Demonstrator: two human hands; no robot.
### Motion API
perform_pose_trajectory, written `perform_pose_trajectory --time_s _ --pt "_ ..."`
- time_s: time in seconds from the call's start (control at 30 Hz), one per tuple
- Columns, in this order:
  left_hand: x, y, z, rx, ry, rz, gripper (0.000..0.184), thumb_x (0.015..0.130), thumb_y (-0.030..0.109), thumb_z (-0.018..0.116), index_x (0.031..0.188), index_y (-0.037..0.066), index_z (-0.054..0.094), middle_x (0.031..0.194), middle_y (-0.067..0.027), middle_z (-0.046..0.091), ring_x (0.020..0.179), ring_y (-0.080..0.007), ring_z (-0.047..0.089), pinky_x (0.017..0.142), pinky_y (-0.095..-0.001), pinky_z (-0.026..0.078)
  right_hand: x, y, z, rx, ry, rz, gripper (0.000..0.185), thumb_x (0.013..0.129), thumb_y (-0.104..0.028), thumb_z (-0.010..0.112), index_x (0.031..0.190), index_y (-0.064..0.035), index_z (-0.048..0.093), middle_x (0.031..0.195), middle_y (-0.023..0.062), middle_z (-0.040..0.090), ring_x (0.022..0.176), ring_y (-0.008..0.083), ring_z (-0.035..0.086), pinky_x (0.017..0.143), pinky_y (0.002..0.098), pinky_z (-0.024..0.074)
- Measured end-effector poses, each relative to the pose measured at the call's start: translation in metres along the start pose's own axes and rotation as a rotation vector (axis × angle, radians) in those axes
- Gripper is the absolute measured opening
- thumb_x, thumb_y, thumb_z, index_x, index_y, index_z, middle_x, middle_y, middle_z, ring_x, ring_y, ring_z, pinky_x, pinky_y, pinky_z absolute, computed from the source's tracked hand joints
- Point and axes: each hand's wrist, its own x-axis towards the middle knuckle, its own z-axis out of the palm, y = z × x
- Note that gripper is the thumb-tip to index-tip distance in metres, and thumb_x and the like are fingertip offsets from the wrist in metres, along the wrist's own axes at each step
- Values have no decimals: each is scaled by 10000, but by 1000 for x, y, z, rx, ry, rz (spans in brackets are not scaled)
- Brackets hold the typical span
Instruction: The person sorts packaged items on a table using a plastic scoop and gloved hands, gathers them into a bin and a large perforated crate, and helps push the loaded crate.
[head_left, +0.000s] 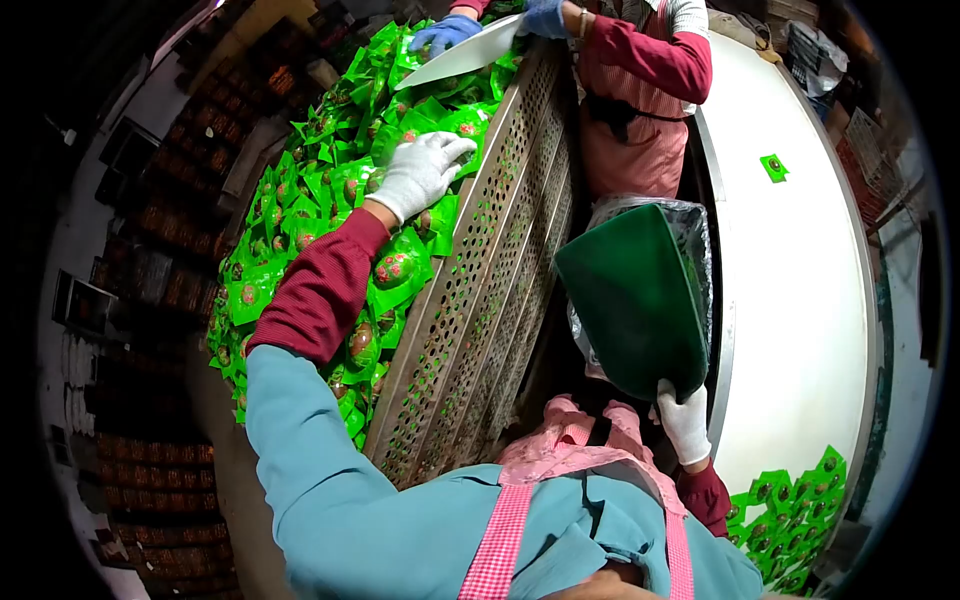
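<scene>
Green packets [393, 268] piled under left hand [420, 177], loosely spread; right hand [686, 425] gripping scoop [640, 300]; some packets on desk [790, 280] near it, bulk apparently remaining piled

Bright light falls across the middle, leaving the white table [790, 250] pale and nearly washed out, while the green packets [268, 278] show in vivid, saturated colour. The green scoop [635, 300] shades towards near-black. At the left, the stacks [165, 490] sink into dim, murky shadow with little detail. Strong fisheye distortion bows the table's edges, and the corners fall off to black.
</scene>
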Motion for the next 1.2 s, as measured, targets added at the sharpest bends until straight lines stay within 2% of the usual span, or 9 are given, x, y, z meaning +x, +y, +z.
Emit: perform_pose_trajectory --time_s 0.23,0.37,0.43,0.5,0.53,0.67,0.8,1.07,1.2 --pt "15 -19 10 -68 -96 -14 508 839 156 536 1345 184 505 1228 -142 498 1180 -302 472 1023 -400 379 -16 4 -6 68 25 115 341 857 6 540 1195 20 492 716 62 597 470 98 536 429 254 426" --pt "33 -63 -26 -132 25 85 429 881 269 533 1272 92 557 1338 -157 481 1269 -318 419 1075 -397 340 -21 30 -18 11 143 47 359 847 -22 542 1197 52 506 913 125 664 764 194 645 687 307 509" --pt "39 -74 -28 11 147 -236 483 931 410 498 1320 125 517 1383 -159 467 1307 -321 398 1099 -418 303 -19 39 -22 9 118 76 368 844 -37 545 1198 59 511 982 135 665 862 211 637 773 318 495" --pt "43 -116 40 94 31 -111 554 946 489 439 1384 150 454 1445 -151 407 1366 -323 323 1130 -486 208 -13 51 -23 11 112 76 375 844 -50 547 1201 62 519 1032 140 661 922 215 630 826 320 486" --pt "42 -68 28 253 -168 -283 571 956 523 385 1413 182 421 1508 -129 319 1415 -318 228 1137 -549 99 -6 65 -21 -9 179 -13 237 874 -80 532 1075 47 525 783 91 589 648 179 565 588 294 436" --pt "32 -81 9 440 -420 24 604 918 542 441 1424 213 415 1533 -144 258 1417 -342 191 1142 -547 82 21 17 -8 87 51 4 372 873 -86 550 1213 61 525 1108 130 638 1015 186 592 882 311 460" --pt "44 -116 -4 -217 -229 -35 640 881 457 575 1393 95 448 1477 -201 349 1336 -348 358 1108 -415 271 26 33 -1 192 119 -60 364 864 -176 561 1158 33 517 765 86 608 484 126 559 417 287 459" --pt "93 40 -68 -604 -220 326 438 960 191 492 1359 14 451 1387 -120 455 1319 -236 386 1113 -354 263 -21 57 -50 783 167 457 259 875 -247 575 924 7 566 670 71 608 418 133 513 363 291 444" --pt "100 177 -84 -330 -215 724 455 849 12 556 1299 19 494 1311 -138 504 1250 -266 465 1064 -333 343 -74 78 -82 371 532 494 265 890 -241 524 929 19 558 655 63 579 404 131 486 356 293 417"
